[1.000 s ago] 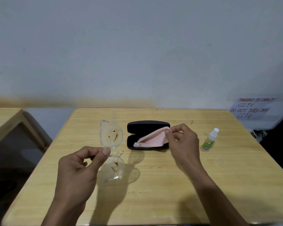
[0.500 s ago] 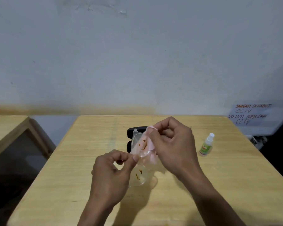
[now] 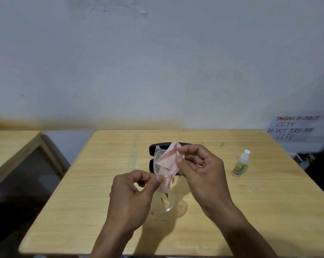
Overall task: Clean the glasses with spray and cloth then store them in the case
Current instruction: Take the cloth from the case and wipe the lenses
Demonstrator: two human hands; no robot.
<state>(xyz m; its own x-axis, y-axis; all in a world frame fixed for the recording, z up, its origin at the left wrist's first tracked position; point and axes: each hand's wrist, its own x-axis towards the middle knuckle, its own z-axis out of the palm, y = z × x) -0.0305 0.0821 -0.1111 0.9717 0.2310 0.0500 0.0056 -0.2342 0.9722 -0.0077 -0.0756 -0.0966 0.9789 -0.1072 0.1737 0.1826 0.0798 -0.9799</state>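
Clear-framed glasses (image 3: 164, 201) hang upright above the table, pinched at the bridge by my left hand (image 3: 133, 194). The lower lens carries orange-red smears. My right hand (image 3: 200, 172) presses a pink cloth (image 3: 167, 160) against the upper lens, which the cloth mostly covers. Behind the hands lies the open black case (image 3: 153, 148), largely hidden. A small spray bottle (image 3: 240, 163) with a white cap and green label stands on the table to the right, apart from both hands.
The wooden table (image 3: 94, 192) ends at a pale wall behind. A second wooden table (image 3: 10, 144) stands to the left across a gap. A handwritten paper sign (image 3: 295, 128) hangs on the wall at the right.
My right hand lifted the pink cloth out of the case and brought it onto the upper lens. My left hand carried the glasses rightward to the middle, in front of the case.
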